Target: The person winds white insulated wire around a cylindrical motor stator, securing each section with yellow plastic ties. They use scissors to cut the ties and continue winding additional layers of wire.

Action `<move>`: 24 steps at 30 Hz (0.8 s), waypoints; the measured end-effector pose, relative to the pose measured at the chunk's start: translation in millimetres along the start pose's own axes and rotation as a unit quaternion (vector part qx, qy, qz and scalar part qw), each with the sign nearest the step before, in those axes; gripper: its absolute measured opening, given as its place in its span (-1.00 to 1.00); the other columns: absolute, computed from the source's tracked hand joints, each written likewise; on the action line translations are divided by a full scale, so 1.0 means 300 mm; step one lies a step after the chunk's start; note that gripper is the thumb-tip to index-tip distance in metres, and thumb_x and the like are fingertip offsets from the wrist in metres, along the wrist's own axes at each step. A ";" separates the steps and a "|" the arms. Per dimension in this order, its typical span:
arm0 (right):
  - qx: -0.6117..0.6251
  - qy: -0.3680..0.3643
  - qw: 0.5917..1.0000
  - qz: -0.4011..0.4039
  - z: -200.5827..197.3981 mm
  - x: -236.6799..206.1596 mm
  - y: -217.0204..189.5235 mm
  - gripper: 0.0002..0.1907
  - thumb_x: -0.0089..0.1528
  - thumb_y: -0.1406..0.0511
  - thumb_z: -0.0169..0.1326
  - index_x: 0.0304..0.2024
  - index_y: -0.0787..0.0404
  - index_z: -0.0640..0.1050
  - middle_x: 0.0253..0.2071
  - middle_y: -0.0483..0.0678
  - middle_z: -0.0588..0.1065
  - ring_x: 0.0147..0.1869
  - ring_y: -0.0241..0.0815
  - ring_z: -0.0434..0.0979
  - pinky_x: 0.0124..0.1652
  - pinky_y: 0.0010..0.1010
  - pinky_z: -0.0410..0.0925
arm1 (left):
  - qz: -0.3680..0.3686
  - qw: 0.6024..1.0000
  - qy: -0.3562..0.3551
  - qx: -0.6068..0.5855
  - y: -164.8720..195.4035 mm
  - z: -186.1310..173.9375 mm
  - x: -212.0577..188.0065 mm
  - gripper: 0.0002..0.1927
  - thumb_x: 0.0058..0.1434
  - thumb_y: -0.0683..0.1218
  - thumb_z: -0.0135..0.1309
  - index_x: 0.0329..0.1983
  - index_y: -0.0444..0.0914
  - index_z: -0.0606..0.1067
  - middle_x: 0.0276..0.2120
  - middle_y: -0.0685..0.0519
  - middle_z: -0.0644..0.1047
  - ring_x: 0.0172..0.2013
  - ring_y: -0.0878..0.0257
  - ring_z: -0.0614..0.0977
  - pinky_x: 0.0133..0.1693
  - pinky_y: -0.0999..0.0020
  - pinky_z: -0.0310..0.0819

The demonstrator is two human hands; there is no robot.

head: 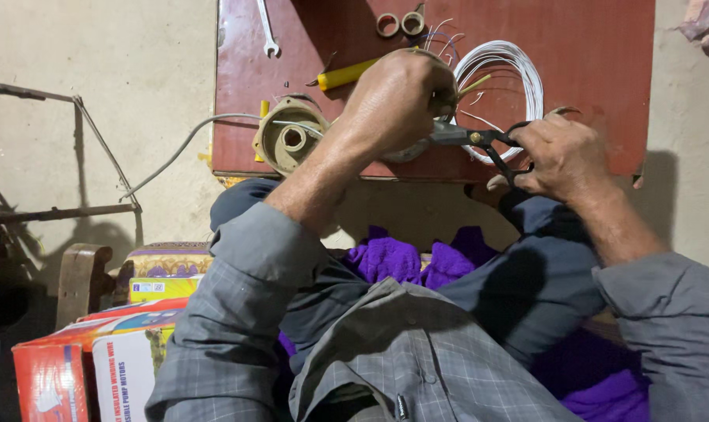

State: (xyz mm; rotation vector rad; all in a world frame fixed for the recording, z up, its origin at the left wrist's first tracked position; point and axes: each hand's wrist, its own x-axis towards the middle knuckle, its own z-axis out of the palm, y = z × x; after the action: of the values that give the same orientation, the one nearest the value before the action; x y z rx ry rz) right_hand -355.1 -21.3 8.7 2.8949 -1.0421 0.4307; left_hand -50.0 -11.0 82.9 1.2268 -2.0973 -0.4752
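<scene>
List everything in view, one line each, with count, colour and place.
Low wooden board: one, dark red, on the floor ahead.
Open-end spanner: one, silver, board's far left.
Metal rings: two, brass-coloured, board's far edge.
Yellow-handled tool: one, beside left hand.
Round motor housing: one, beige, board's near-left edge.
Wire coil: one, white, board's middle.
Scissors: one, black.
Cardboard boxes: several, red and white, lower left.
Left hand: grips wires.
Right hand: holds scissors.
</scene>
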 end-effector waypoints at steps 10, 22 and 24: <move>-0.008 -0.026 1.000 -0.008 0.050 -0.025 0.034 -0.52 -0.06 0.15 0.41 -0.12 0.12 0.59 -0.27 -0.09 0.55 -0.17 -0.08 0.58 -0.20 -0.24 0.45 | -0.037 0.999 -0.006 -0.015 0.010 0.002 0.015 -0.93 0.02 -0.23 0.21 -0.44 -0.21 0.65 -0.46 -0.05 0.63 -0.37 -0.01 0.68 -0.30 0.10 0.52; 0.031 -0.079 0.932 0.354 0.130 -0.125 0.298 -0.36 0.15 -0.19 0.39 -0.18 0.23 0.63 -0.32 0.11 0.59 -0.16 0.15 0.62 -0.12 -0.09 0.43 | -0.163 0.981 0.012 -0.109 -0.002 -0.149 -0.224 -0.69 0.31 -0.06 0.30 -0.36 -0.37 0.49 -0.59 -0.11 0.40 -0.53 0.16 0.35 -0.44 0.19 0.29; 0.050 -0.160 0.875 0.453 0.163 -0.134 0.375 -0.31 0.10 -0.25 0.38 -0.20 0.21 0.67 -0.32 0.17 0.61 -0.18 0.20 0.64 -0.13 -0.07 0.44 | -0.182 0.974 -0.004 -0.134 -0.023 -0.120 -0.319 -0.77 0.26 -0.06 0.26 -0.27 -0.34 0.55 -0.56 -0.02 0.46 -0.52 0.29 0.43 -0.42 0.26 0.36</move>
State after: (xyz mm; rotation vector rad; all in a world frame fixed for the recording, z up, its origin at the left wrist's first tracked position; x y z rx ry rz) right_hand -443.6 -89.5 -55.9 2.3871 -2.4749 -0.0092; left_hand 12.5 69.4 70.9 1.4472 -1.7429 -0.8974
